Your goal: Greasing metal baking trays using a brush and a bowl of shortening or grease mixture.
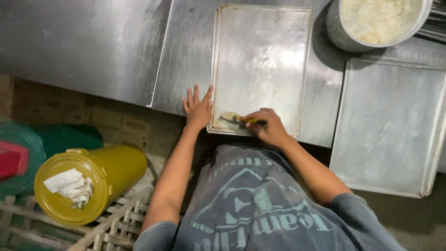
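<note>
L hand (198,109) spread flat beside baking tray (260,65); R hand (269,126) grips brush (234,119) on it. Dough pot (371,21), 2nd tray (390,125) nearby on steel counter (93,42); yellow jar (88,181) below.

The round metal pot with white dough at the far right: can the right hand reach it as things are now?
Probably yes. The right hand holds a yellow-handled brush at the near edge of the rectangular metal baking tray, and only bare tray and steel table lie before the pot.
</note>
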